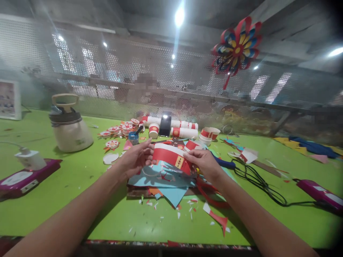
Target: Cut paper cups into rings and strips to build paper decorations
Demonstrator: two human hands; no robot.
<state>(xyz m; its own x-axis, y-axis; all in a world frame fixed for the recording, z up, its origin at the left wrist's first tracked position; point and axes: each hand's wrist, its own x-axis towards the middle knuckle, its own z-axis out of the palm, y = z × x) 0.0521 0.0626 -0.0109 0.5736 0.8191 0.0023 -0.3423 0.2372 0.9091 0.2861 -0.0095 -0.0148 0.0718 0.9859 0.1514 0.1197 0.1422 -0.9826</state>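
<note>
A curved red-and-white piece of paper cup point(167, 154), with a beige printed label, is held up over the craft scraps. My right hand point(205, 162) pinches its right end between thumb and fingers. At its left end is my left hand point(136, 157), fingers apart and slightly curled; whether the fingertips touch the edge is unclear. Beneath lie light blue paper sheets point(174, 192) on a brown board point(134, 192). Red-handled scissors point(211, 196) appear partly hidden by my right forearm. Behind that hand shows a blue-handled tool point(223, 163) with a black cord.
White-and-red paper cups point(184, 133), a phone point(165, 125), a blue jar point(133, 137) and flower-like cup cutouts point(125, 127) stand at the back. A kettle point(71, 130) and purple power strips point(29, 178) flank the green table point(112, 221). Paper bits litter the front.
</note>
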